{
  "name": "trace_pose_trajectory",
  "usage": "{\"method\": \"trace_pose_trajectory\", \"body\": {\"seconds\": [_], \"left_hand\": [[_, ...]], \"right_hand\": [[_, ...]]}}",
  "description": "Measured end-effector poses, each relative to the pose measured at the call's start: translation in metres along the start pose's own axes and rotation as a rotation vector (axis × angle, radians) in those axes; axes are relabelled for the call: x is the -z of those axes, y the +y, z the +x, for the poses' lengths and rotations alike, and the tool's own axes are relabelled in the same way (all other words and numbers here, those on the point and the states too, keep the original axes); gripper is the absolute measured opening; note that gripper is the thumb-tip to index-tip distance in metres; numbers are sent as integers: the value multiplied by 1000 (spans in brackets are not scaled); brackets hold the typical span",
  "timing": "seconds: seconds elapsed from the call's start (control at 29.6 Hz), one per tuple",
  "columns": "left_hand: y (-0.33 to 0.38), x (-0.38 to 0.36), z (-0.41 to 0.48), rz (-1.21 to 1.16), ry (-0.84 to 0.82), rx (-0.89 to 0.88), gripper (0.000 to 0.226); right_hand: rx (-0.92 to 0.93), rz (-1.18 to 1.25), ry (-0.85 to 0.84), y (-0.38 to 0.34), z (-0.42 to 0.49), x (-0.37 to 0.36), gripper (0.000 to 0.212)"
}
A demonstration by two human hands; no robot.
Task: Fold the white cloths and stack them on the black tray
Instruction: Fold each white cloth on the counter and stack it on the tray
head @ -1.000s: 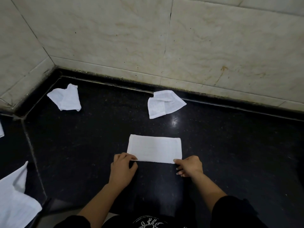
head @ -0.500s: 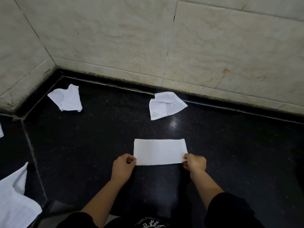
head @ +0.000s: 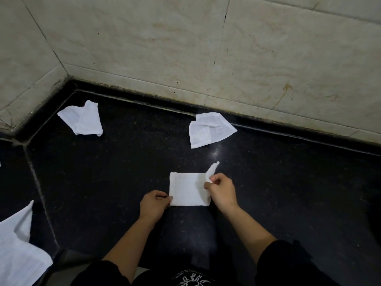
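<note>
cloth (head: 185, 190) at 6 o'clock went from flat strip to half-folded: right hand (head: 221, 190) pinched its 3 o'clock end, swinging toward 9, left hand (head: 153, 205) pinching the 7 o'clock corner down.

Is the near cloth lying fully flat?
No, the right hand pinches the right end of the near cloth and holds it raised.

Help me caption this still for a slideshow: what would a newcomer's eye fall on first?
The white cloth at centre on the black surface: the right hand pinches its right end, lifted off the surface, while the left hand holds the near left corner. Behind lie the far-left crumpled cloth and the middle crumpled cloth, near the tiled wall.
</note>
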State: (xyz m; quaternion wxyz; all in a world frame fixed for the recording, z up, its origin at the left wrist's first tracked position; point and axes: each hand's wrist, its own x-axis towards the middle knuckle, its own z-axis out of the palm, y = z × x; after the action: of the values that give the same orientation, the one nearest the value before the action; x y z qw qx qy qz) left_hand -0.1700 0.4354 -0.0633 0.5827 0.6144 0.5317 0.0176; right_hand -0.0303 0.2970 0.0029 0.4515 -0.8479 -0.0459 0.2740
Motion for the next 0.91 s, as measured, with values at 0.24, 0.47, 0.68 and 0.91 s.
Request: {"method": "trace_pose_trajectory", "body": {"seconds": [0.24, 0.47, 0.68, 0.91], "left_hand": [[-1, 0, 1, -42, -6, 26, 13], [-2, 2, 3, -56, -28, 23, 10], [-3, 4, 5, -69, -36, 15, 4], [-2, 6, 4, -57, -57, 17, 10]], "right_hand": [[98, -249, -186, -12, -4, -50, 8], [79, -390, -227, -6, -5, -73, 10], [74, -360, -317, 2, -7, -76, 17], [-125, 14, -161, -3, 16, -42, 17]]}}
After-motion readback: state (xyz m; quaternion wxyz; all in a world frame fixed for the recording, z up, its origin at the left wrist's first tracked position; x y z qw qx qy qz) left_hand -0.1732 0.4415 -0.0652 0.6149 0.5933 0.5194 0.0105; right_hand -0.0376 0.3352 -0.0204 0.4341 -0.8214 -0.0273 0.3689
